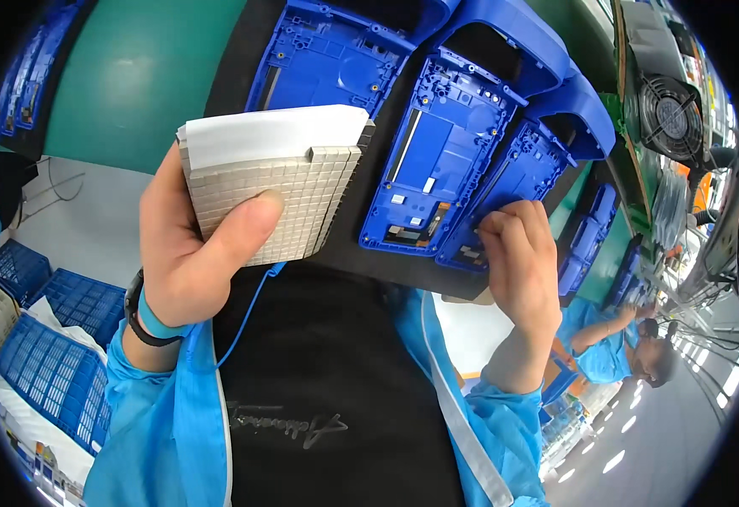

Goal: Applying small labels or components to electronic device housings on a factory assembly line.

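My left hand (185, 258) grips a stack of sheets (306, 198) covered in small grey square pads. Its thumb lies across the front, and bare white backing shows along the top. The right hand (522, 262) is closed, fingertips pinched together at the lower part of a blue plastic housing (517, 177). Anything between those fingertips is too small or hidden to make out. Just left of it lies another blue housing (446, 144), its inside facing up, with small white pads and a dark and copper-coloured part near its lower end. A third blue housing (327, 72) sits partly behind the sheets.
The housings rest on a black mat (344, 245) over a green table (145, 76). More blue housings lie at the far left (31, 76) and right (589, 241). A black fan (670, 118) stands at the right. Blue crates (52, 372) are at lower left. A co-worker (602, 342) sits at right.
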{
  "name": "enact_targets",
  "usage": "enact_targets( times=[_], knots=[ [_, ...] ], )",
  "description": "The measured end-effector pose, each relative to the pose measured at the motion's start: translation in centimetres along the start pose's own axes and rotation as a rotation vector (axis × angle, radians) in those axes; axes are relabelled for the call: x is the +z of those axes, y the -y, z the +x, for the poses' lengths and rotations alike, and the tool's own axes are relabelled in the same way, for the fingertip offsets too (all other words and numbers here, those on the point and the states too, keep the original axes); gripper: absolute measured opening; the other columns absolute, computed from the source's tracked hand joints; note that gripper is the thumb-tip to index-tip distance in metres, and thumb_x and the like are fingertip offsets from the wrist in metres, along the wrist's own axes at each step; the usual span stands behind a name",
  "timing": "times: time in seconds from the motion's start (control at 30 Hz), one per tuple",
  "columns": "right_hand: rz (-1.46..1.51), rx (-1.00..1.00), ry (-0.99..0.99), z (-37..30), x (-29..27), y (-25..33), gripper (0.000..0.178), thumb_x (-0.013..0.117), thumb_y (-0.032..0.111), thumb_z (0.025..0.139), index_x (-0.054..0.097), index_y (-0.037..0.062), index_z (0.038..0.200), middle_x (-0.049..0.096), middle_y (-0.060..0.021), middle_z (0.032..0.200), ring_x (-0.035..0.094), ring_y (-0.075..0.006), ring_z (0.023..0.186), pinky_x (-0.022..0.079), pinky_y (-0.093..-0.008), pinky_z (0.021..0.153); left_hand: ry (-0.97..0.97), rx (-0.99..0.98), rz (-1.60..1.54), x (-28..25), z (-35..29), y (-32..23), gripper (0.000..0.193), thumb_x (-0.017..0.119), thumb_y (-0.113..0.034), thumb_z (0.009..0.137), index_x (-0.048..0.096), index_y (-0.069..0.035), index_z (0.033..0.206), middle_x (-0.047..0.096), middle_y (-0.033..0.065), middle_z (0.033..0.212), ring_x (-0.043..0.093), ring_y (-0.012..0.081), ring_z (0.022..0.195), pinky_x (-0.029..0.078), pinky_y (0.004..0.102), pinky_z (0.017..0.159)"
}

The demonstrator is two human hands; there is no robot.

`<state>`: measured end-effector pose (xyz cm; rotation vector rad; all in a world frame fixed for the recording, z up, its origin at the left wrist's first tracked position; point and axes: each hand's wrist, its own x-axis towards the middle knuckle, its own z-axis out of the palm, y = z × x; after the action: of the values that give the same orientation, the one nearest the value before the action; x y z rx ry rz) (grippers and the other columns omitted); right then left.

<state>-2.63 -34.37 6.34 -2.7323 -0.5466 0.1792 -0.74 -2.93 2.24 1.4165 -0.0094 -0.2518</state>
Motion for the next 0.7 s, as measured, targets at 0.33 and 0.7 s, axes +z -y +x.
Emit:
enact_targets(
  times=[0.33,0.7],
  knots=[
    [-0.011,-0.020,0.006,0.26,0.10,-0.02,0.018,0.067,-0.011,0.073,0.060,-0.0017,0.087,0.056,-0.0125,0.085,0.054,-0.0312,0.077,0.046,-0.0380,0.066,0.017,0.028,-0.028,0.02,0.05,0.04,0.045,0.068,-0.010,0.089,0.051,0.005,0.128,0.066,0.0155,0.114,0.065,0.0206,0.104,0.051,0.0314,0.090],
    [-0.038,-0.092,-0.085,0.11,0.43,-0.59,0.021,0.070,-0.012,0.068,0.061,-0.0013,0.084,0.057,-0.0121,0.083,0.055,-0.0296,0.073,0.045,-0.0368,0.062,0.036,0.050,0.002,-0.20,0.13,0.17,0.046,0.068,-0.010,0.088,0.051,0.005,0.128,0.066,0.0158,0.114,0.065,0.0212,0.104,0.051,0.0318,0.090]
  ],
)
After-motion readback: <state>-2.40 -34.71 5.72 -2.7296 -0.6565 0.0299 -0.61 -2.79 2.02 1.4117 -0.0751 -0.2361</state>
